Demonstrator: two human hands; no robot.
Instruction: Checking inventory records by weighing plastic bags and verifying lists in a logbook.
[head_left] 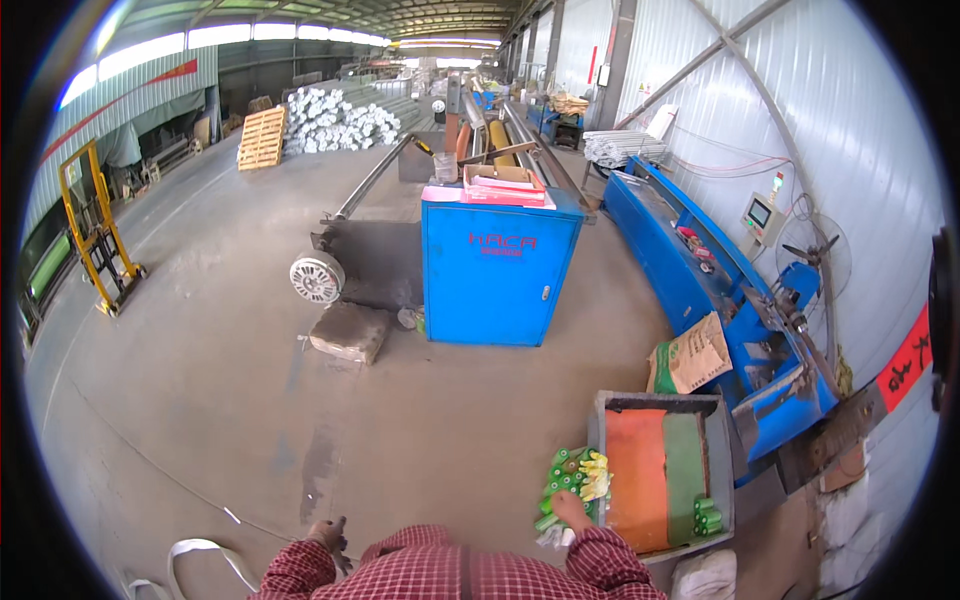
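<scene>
Low in the head view, my left hand (327,533) hangs in front of my checked sleeve. Its fingers are curled around a small dark thing (343,553) that I cannot make out. My right hand (571,511) reaches down to a pile of green cylindrical rolls (565,478) beside a grey-rimmed bin. Its fingertips are against the pile, and their grip is hidden. A yellow-and-white bundle, perhaps a glove (596,478), lies on the pile next to this hand. Inside the bin (598,420), over an orange and green bottom, several more green rolls (707,517) stand at the right.
A blue cabinet (500,290) with a pink-and-white box on top stands ahead. Left of it are a round wheel hub (317,278) and a wrapped block (350,334). A long blue machine (660,250) and a paper sack (692,357) border the right. A yellow lift (95,230) stands far left.
</scene>
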